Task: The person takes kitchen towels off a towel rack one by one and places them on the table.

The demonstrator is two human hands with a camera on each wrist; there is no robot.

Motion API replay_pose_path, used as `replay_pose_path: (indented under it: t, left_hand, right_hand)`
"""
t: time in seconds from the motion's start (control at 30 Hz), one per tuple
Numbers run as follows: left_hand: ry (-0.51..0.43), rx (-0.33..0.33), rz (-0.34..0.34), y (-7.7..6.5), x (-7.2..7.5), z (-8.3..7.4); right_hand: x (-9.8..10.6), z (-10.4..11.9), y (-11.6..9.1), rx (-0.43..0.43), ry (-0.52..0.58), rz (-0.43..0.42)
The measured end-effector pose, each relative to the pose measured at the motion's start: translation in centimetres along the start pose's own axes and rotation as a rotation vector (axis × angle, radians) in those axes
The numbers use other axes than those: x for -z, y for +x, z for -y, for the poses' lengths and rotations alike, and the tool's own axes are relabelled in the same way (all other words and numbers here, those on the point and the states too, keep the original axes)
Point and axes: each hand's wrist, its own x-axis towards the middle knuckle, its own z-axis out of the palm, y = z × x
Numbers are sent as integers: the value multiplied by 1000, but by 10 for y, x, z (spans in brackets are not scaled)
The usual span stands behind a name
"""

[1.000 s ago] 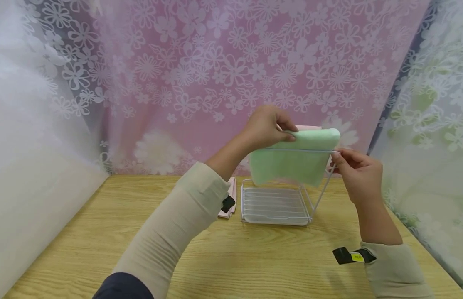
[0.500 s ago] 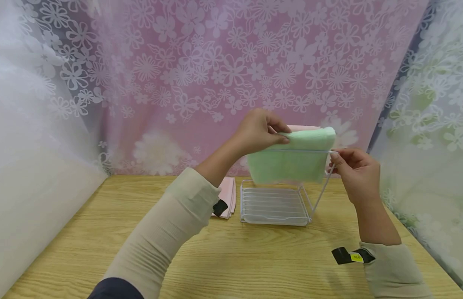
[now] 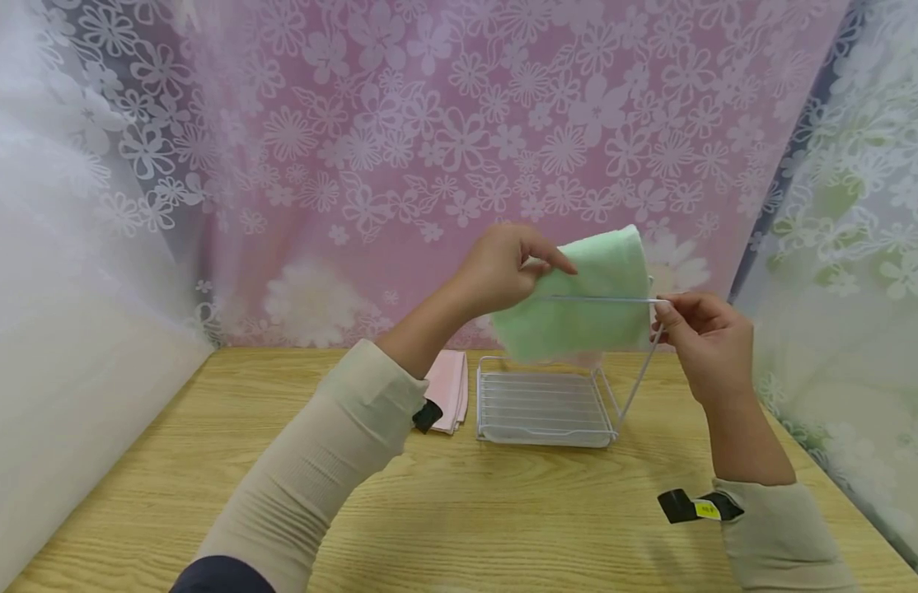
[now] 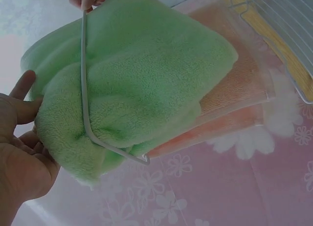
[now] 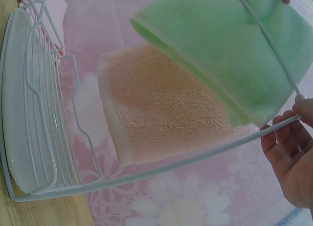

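A light green towel [image 3: 596, 325] hangs at the top of a white wire rack [image 3: 640, 382], and the top bar crosses in front of it. My left hand [image 3: 496, 268] pinches the towel's left edge, with the index finger lying over its face. The remaining left fingers are partly hidden behind the cloth in the left wrist view. At the rack's upper right corner, my right hand [image 3: 714, 346] grips the wire between thumb and fingers. Behind the green towel hangs a peach-pink towel [image 5: 166, 103], mostly covered in the head view.
Slatted wire and a pale tray [image 3: 548, 441] form the rack's base. Left of it, a folded pink cloth [image 3: 451, 387] lies on the wooden table [image 3: 444, 511], beside my left sleeve. A pink floral curtain [image 3: 400, 148] hangs behind, with pale sheets at both sides.
The green towel's upper edge has opened out and risen above the bar, its right corner now higher. My left hand has shifted slightly left and down. My right hand stays at the corner.
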Motion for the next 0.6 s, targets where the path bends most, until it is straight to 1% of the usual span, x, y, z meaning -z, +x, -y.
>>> replay_pose_path:
  t: [0.07,0.13,0.2,0.3,0.4,0.47,0.53,0.6]
  left_hand:
    - [15,30,34,0,1,0]
    - [41,44,68,0,2,-1]
    - [56,43,99,0,4,-1]
    - [56,18,125,0,10,0]
    - [59,-13,114,0,15,1]
    - [60,-22,100,-1,18,2]
    - [52,-25,90,-2,20,3]
    - [22,-14,90,-3,22,4]
  right_hand:
    - [0,0,0,0,-8,1]
    - [0,-1,0,-3,-10,3]
    - [0,-1,0,-6,-12,3]
    - [1,-1,0,-9,-15,1]
    - [1,-2,0,-9,-23,-4]
    - [2,-2,0,-11,-27,-3]
    - [2,-2,0,-13,-24,0]
    - [3,-2,0,-14,-19,5]
